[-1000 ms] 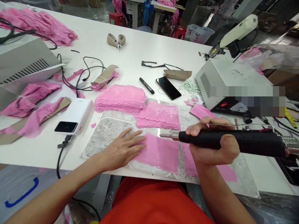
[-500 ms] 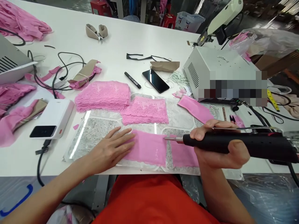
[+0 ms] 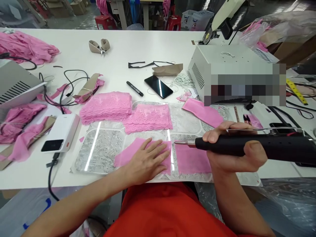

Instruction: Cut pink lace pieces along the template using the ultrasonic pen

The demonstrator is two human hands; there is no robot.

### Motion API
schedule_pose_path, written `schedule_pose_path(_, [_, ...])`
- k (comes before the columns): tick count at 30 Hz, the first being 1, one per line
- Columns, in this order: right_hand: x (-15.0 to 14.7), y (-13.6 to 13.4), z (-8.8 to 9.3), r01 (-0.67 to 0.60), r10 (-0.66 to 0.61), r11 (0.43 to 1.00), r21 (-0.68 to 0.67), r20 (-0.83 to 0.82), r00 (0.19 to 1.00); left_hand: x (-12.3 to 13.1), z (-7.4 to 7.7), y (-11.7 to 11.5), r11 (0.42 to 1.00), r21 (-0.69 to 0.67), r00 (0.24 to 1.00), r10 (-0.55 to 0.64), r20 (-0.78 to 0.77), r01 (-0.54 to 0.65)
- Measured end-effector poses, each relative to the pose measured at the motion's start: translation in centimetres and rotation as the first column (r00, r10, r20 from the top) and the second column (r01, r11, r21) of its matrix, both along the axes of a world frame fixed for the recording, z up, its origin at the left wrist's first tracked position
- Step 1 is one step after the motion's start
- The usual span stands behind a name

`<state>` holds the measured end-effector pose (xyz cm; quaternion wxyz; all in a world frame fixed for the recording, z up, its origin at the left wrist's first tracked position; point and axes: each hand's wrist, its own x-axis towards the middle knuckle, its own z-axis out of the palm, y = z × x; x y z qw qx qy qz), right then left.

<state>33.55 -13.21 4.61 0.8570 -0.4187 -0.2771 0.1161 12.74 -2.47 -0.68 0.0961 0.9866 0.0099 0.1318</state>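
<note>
My left hand (image 3: 148, 161) lies flat with fingers out on a pink fabric piece (image 3: 130, 152), covering its middle. Gripped in my right hand (image 3: 234, 148) is a black handheld tool (image 3: 232, 146) with a slim metal tip pointing left. That tip is over the gap between the piece under my left hand and a second pink fabric piece (image 3: 192, 159); whether it touches cannot be made out. Both pieces rest on a clear plastic sheet (image 3: 103, 144) with a grey speckled look. Behind them are two stacks of pink lace pieces (image 3: 106, 107), the smaller stack (image 3: 149, 117) to the right.
A phone (image 3: 158, 86), a marker (image 3: 134, 88) and a cardboard strip (image 3: 168, 69) lie farther back. At right stands a grey metal box (image 3: 229, 59); a folded pink strip (image 3: 203, 112) is before it. A white power bank (image 3: 63, 131) with cables sits left.
My left hand has slid right, and is now across the left fabric piece, whose left part shows. The black tool stays in my right hand. The view has tilted slightly.
</note>
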Motion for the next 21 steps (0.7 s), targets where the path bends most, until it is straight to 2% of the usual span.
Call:
schedule_pose_path(7, [-0.02, 0.36, -0.43, 0.003, -0.003, 1.000, 0.013, 0.017, 1.000, 0.11, 0.42, 0.15, 1.000, -0.015, 0.998, -0.028, -0.060, 0.027])
schedule_pose_path(21, [-0.84, 0.88, -0.52, -0.036, 0.036, 0.999, -0.003, 0.077, 0.996, 0.34, 0.55, 0.19, 0.999, -0.028, 0.998, -0.031, -0.057, 0.029])
